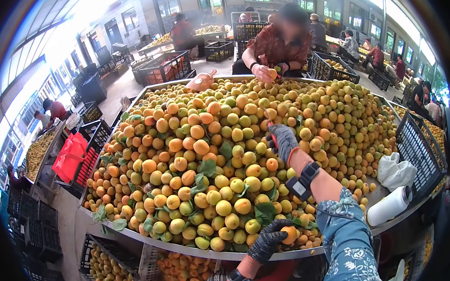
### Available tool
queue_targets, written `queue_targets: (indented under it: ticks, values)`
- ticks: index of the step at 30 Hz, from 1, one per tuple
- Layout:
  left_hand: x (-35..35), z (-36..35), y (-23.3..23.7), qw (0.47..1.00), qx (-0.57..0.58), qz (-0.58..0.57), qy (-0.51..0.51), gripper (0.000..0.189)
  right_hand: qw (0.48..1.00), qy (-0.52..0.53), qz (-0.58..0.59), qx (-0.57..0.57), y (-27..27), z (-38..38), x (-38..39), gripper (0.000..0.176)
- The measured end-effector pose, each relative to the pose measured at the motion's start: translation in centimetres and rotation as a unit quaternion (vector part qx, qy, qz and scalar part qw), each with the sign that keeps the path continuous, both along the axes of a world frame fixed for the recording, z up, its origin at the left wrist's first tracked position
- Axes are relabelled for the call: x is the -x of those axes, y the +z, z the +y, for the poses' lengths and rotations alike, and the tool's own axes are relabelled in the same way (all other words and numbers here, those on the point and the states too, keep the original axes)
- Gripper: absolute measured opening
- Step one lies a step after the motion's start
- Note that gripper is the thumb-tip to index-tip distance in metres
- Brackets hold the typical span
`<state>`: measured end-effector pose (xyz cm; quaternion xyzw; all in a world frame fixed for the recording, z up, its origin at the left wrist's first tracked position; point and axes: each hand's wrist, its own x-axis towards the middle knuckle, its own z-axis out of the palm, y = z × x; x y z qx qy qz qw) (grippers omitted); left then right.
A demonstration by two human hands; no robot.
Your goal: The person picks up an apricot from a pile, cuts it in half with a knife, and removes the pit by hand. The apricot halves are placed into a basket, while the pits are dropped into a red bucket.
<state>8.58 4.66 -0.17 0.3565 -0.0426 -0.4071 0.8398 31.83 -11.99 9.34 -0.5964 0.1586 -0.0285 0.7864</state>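
A broad heap of apricots [222, 208], yellow to orange with some green leaves among them, covers the metal-edged table [189, 248] before me. My left hand [267, 242], in a dark grey glove, is closed around an orange apricot [289, 235] at the table's near edge. Over the middle of the heap, my right hand [284, 142], gloved alike, grips a small knife [271, 131] by its red handle. Its thin blade points away from me; the tip is hard to make out against the fruit.
Across the table a person [281, 44] holds an apricot. A white bottle [390, 206], a white plastic bag [396, 171] and a black crate [419, 143] are at the right. Below the near edge stand crates of apricots [110, 268]. A red bag [70, 156] hangs at the left.
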Motion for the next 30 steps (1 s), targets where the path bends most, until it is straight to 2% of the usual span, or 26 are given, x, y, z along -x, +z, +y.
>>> queue_targets:
  ticks: [4,8,11,13,14,17,19,20,21,23,26,27,30]
  values:
    - [-0.1,0.3,0.3,1.000,-0.007,0.011,-0.017,0.051,0.997,0.066,0.013,-0.035,0.6,2.4,4.0,0.023]
    - [-0.1,0.1,0.9,1.000,0.004,0.004,-0.014,0.049,0.993,0.121,0.006,-0.007,1.1,4.4,8.6,0.026]
    - [0.1,-0.3,0.8,1.000,0.000,-0.010,-0.001,0.052,0.989,0.141,0.035,-0.003,2.3,5.8,12.3,0.018]
    - [0.2,-0.5,0.4,1.000,-0.009,-0.021,0.013,0.056,0.985,0.169,0.015,-0.024,2.0,5.9,14.4,0.027]
    - [-0.1,-0.3,-0.3,1.000,-0.011,-0.013,0.001,0.051,0.984,0.176,0.003,0.001,1.3,5.8,15.0,0.028]
    - [-0.2,0.3,-0.4,1.000,0.004,0.000,-0.030,0.045,0.982,0.180,0.006,-0.053,1.5,5.9,17.5,0.029]
    - [-0.2,0.3,-1.3,0.999,0.013,0.000,-0.032,0.043,0.985,0.169,-0.014,-0.043,1.0,5.5,18.7,0.028]
    - [0.3,-0.5,-1.5,0.998,-0.004,-0.038,0.054,0.040,0.985,0.159,-0.012,-0.061,1.0,5.2,19.2,0.028]
    - [0.4,-0.6,-1.8,0.998,-0.005,-0.037,0.053,0.040,0.986,0.148,-0.011,-0.080,0.8,5.0,19.7,0.027]
    - [0.5,-0.7,-2.4,0.996,0.013,-0.039,0.083,0.055,0.989,0.117,-0.027,-0.088,0.3,4.6,20.4,0.027]
    - [0.9,-0.7,-2.6,0.995,0.023,-0.022,0.098,0.047,0.984,0.071,-0.011,-0.162,-0.2,3.7,21.3,0.025]
    - [1.0,-0.7,-2.5,0.994,0.024,-0.019,0.108,0.041,0.984,0.070,-0.013,-0.165,-0.6,3.4,21.5,0.025]
    - [1.2,-0.4,-1.7,0.995,0.002,-0.037,0.088,0.041,0.983,0.068,-0.043,-0.167,-1.7,2.5,21.7,0.023]
